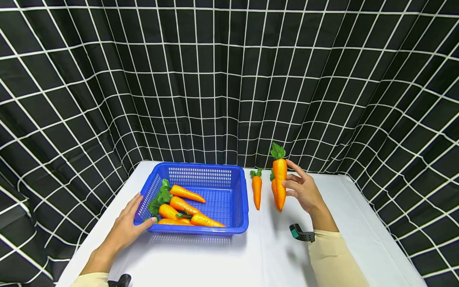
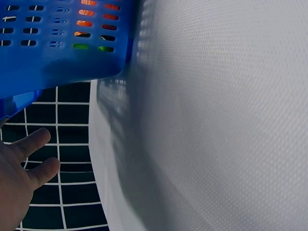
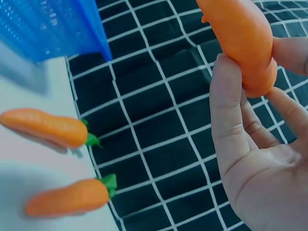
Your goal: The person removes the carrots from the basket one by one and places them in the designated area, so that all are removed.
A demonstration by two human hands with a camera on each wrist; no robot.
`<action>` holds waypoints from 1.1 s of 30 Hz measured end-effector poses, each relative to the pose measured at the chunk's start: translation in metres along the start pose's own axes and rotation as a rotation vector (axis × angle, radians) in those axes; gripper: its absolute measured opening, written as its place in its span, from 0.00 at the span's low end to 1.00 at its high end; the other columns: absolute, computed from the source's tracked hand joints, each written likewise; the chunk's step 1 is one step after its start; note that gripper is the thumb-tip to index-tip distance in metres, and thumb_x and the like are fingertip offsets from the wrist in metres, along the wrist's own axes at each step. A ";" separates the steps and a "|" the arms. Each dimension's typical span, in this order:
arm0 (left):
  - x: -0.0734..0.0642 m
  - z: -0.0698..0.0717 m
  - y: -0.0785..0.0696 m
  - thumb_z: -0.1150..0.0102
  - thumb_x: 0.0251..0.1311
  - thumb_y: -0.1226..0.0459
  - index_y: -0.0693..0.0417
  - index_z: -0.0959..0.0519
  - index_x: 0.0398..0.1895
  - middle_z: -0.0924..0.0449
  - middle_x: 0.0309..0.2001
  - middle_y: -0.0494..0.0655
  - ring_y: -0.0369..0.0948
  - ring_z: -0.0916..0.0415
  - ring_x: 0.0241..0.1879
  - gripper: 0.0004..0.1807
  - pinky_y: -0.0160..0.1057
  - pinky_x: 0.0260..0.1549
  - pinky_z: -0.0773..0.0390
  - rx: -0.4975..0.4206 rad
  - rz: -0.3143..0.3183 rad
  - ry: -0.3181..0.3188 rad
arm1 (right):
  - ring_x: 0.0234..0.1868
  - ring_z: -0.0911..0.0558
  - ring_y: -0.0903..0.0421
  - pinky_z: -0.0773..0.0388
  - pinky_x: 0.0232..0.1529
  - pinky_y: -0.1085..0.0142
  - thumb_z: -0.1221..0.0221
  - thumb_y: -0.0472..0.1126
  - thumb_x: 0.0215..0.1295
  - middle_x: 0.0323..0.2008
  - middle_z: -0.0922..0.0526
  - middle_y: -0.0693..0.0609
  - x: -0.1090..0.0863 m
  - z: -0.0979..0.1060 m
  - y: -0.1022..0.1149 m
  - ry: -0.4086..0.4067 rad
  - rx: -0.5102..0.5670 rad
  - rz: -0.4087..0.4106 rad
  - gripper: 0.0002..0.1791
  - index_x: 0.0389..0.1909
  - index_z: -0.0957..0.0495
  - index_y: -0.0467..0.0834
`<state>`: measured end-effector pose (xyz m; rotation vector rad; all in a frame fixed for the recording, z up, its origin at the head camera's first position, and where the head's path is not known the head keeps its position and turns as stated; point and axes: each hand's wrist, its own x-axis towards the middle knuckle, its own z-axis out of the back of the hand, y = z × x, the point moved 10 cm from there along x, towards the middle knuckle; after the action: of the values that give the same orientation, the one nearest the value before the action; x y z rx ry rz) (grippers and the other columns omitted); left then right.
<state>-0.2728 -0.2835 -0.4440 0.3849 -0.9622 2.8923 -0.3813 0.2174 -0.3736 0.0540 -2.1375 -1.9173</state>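
Observation:
My right hand (image 1: 303,189) pinches an orange carrot (image 1: 280,179) with a green leafy top between thumb and fingers, raised over the table. In the right wrist view, the held carrot (image 3: 248,43) sits between the thumb and fingertips. Behind it, another carrot (image 1: 274,189) lies partly hidden, and a slimmer carrot (image 1: 256,191) is to its left. My left hand (image 1: 123,227) is at the front left corner of a blue plastic basket (image 1: 245,207), fingers spread and fairly straight along the rim. Several carrots (image 1: 184,193) lie inside the basket, leaves toward the left.
A white-covered table (image 1: 201,259) carries everything. Black cloth with a white grid (image 1: 222,87) hangs behind the table and along both sides. A dark band with a wrist camera (image 1: 301,233) is strapped over the right sleeve.

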 end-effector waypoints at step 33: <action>0.001 0.001 0.001 0.36 0.56 0.46 0.63 0.45 0.73 0.52 0.74 0.58 0.67 0.48 0.65 0.49 0.74 0.53 0.47 -0.008 -0.011 -0.005 | 0.34 0.19 0.54 0.18 0.36 0.60 0.38 0.29 0.61 0.36 0.18 0.49 0.010 0.090 -0.048 -0.133 0.021 -0.151 0.42 0.74 0.44 0.47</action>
<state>-0.2739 -0.2846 -0.4434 0.3955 -0.9695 2.8779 -0.4186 0.2968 -0.4268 0.0969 -2.2996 -2.0346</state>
